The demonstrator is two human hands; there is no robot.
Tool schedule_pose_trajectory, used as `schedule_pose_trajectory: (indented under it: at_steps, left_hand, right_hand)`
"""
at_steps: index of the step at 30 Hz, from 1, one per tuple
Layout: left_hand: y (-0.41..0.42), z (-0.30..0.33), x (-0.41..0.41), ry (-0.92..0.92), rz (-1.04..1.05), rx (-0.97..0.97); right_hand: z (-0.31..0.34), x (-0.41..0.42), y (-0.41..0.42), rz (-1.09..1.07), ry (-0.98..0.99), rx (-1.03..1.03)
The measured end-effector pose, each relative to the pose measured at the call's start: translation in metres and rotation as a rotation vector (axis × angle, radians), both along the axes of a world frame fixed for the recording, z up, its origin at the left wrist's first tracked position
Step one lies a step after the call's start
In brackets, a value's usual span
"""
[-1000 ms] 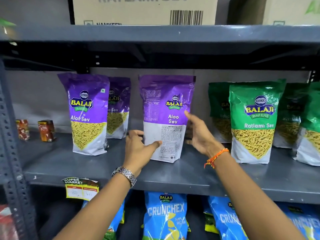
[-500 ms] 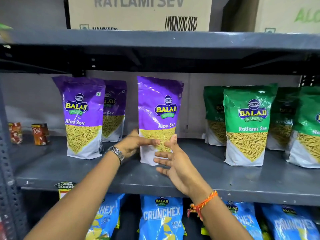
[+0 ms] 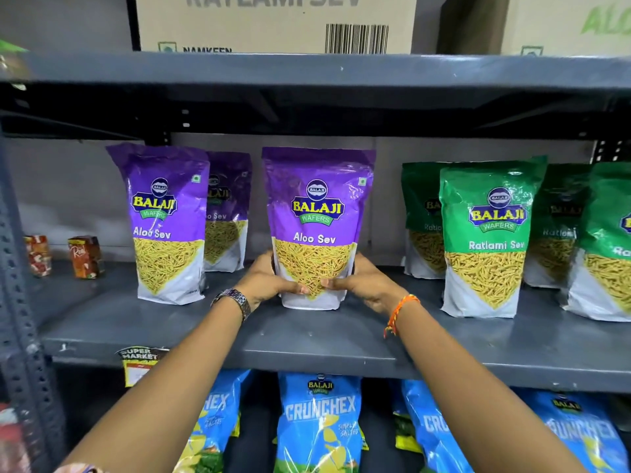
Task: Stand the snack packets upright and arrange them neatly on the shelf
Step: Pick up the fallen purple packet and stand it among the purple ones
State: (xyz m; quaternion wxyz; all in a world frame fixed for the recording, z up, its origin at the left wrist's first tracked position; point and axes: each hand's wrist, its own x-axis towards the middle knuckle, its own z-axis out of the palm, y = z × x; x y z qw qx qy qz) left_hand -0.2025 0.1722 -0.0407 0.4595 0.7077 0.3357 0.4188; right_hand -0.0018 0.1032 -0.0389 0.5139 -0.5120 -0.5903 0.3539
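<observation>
A purple Aloo Sev packet [image 3: 316,213] stands upright in the middle of the grey shelf [image 3: 307,336], its front facing me. My left hand [image 3: 269,281] grips its lower left side and my right hand [image 3: 365,285] grips its lower right side, thumbs pressed on the front. Left of it stands another purple Aloo Sev packet [image 3: 167,227] with a third purple packet [image 3: 227,213] behind it. To the right, a green Ratlami Sev packet [image 3: 488,240] stands upright among several more green ones.
Two small juice cartons [image 3: 85,257] sit at the shelf's far left near the perforated upright post [image 3: 20,302]. Blue Crunchex packets [image 3: 319,421] fill the shelf below. Cardboard cartons [image 3: 273,22] rest on the shelf above. A price tag [image 3: 140,365] hangs from the shelf edge.
The middle purple packet has been turned from back-facing to front-facing. Both hands now hold its lower sides; my right hand moved in from in front of it.
</observation>
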Motion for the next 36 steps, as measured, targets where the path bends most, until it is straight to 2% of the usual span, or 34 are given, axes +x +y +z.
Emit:
schedule_pose_trajectory:
  at_steps: [6, 19, 24, 28, 31, 32, 34, 36]
  left_hand:
    - [-0.012, 0.002, 0.001, 0.075, -0.02, 0.044]
    - [-0.063, -0.033, -0.04, 0.028, -0.015, 0.156]
    - [-0.071, -0.032, -0.042, 0.001, -0.044, 0.132]
    - [-0.075, -0.031, -0.044, 0.018, -0.033, 0.128]
    - [-0.083, -0.028, -0.05, 0.004, -0.017, 0.098]
    - [-0.083, -0.026, -0.056, -0.023, 0.007, 0.078]
    - [-0.078, -0.02, -0.081, -0.121, 0.119, 0.069]
    - [-0.066, -0.017, -0.116, -0.233, 0.332, 0.115]
  right_hand:
    - [-0.006, -0.002, 0.002, -0.002, 0.001, 0.049]
    - [-0.039, -0.022, -0.067, -0.091, -0.134, 0.198]
    - [-0.037, -0.029, -0.079, -0.131, -0.177, 0.201]
    - [-0.035, -0.032, -0.082, -0.112, -0.165, 0.175]
    - [-0.033, -0.032, -0.087, -0.071, -0.08, 0.146]
    - [-0.03, -0.032, -0.09, -0.098, -0.043, 0.155]
    - [-0.015, -0.042, -0.102, -0.342, -0.082, 0.275]
    - [-0.001, -0.063, -0.117, -0.611, -0.128, 0.57]
